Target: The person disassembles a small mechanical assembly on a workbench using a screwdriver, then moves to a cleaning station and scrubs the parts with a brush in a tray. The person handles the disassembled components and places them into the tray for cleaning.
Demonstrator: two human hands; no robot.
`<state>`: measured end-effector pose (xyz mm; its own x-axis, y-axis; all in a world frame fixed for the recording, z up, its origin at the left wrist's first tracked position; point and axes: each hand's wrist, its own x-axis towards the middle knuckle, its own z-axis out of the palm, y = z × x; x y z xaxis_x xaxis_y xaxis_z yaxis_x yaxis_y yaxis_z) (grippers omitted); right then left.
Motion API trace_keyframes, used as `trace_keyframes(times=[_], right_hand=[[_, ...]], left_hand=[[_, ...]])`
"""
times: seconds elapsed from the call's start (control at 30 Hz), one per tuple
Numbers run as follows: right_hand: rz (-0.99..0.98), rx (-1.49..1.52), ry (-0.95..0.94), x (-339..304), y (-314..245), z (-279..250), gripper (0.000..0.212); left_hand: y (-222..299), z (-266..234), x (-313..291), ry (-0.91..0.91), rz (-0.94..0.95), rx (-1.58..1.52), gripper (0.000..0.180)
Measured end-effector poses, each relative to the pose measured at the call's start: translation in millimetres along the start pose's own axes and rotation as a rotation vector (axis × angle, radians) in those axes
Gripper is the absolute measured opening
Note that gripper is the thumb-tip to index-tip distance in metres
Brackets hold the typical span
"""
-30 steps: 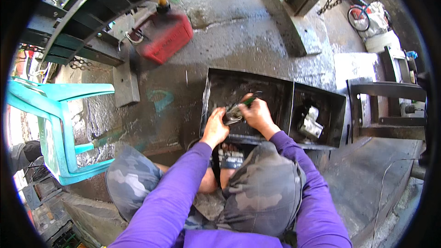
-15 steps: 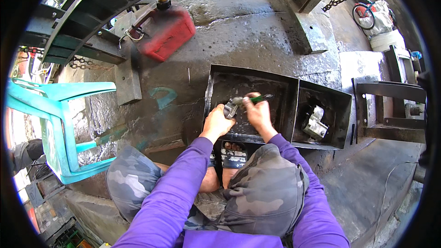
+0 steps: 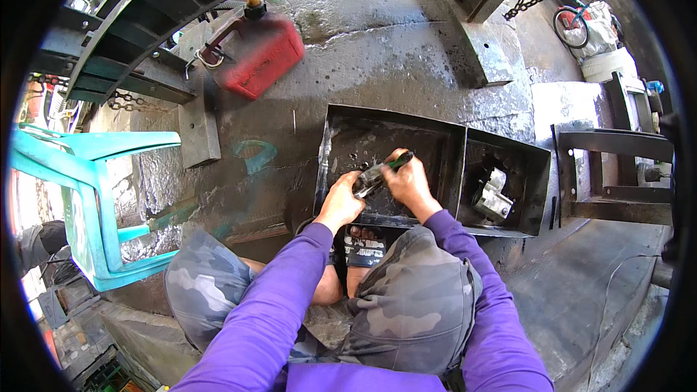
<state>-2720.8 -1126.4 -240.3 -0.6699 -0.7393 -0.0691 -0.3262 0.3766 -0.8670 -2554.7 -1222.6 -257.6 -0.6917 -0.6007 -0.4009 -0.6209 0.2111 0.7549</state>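
Observation:
Over the larger bay of a dark, shallow metal tray, my left hand is closed around a small grey metal part. My right hand grips a slim brush with a green and black handle, its working end against the metal part. Fingers and blur partly cover where the two meet. In the tray's smaller right bay lies a silvery cast-metal part, untouched by either hand.
A red fuel can stands on the stained floor at far left. A turquoise plastic chair is to my left. Steel frames stand on the right, and a heavy beam lies at the back. My sandalled foot is beside the tray's near edge.
The brush is tilted more steeply, and its end lies closer along the metal part. My hands stay over the tray. The whole view has shifted slightly.

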Motion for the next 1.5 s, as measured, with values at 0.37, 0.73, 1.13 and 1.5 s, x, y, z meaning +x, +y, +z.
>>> trace_keyframes(times=[0.37,0.73,1.13,1.5], right_hand=[[-0.189,-0.048,-0.229,8,-8,-11,0.018],[-0.207,-0.203,0.021,25,0,-2,0.021],[0.652,0.439,-0.130,8,73,5,0.019],[-0.066,-0.004,-0.385,4,-19,4,0.022]], left_hand=[[5,2,-6,0.000,0.036,0.086,0.063],[10,-2,1,0.013,0.005,0.110,0.055],[18,-13,-5,-0.049,-0.041,0.040,0.065],[31,-13,-4,-0.129,-0.049,-0.077,0.067]])
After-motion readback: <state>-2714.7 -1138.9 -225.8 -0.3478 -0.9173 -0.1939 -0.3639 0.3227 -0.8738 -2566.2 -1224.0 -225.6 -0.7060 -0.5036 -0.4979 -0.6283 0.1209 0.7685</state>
